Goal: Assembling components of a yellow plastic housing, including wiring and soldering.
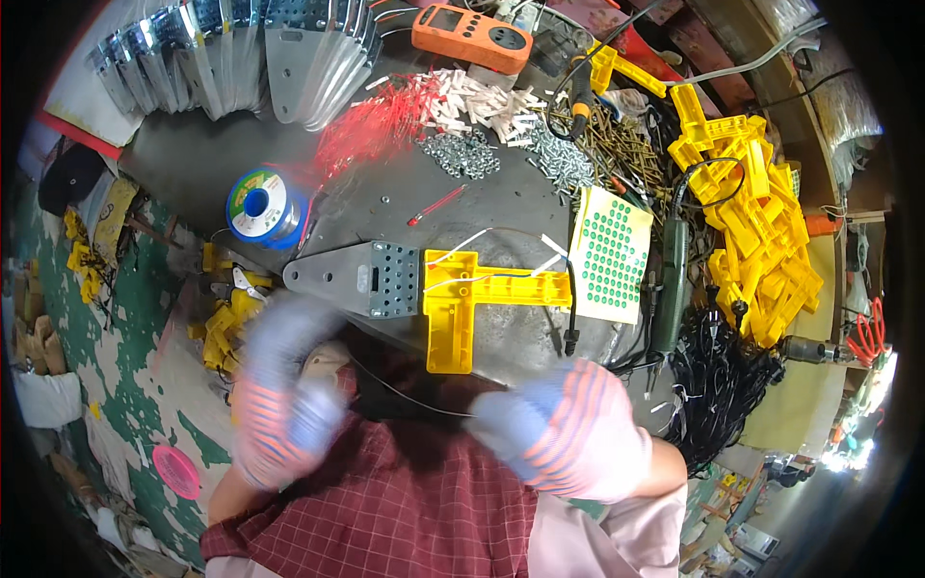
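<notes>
A thin wire point(409, 395) curves between a person's hands, at the near edge of a grey workbench point(356, 207). The left hand point(289, 400) and right hand point(568, 429), in striped gloves, are well apart; blur hides whether either grips the wire. Just beyond, a yellow T-shaped plastic part point(450, 332) lies beside a perforated metal plate point(361, 277). Farther out are a blue wire spool point(276, 214) and heaped yellow plastic parts point(761, 231).

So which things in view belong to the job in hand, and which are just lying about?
Likely in the job:
thin strand between the left hand and right hand
yellow T-shaped plastic part
perforated grey metal plate

Seemingly lying about:
orange multimeter
heap of metal nuts
pink mesh object on the floor
</notes>
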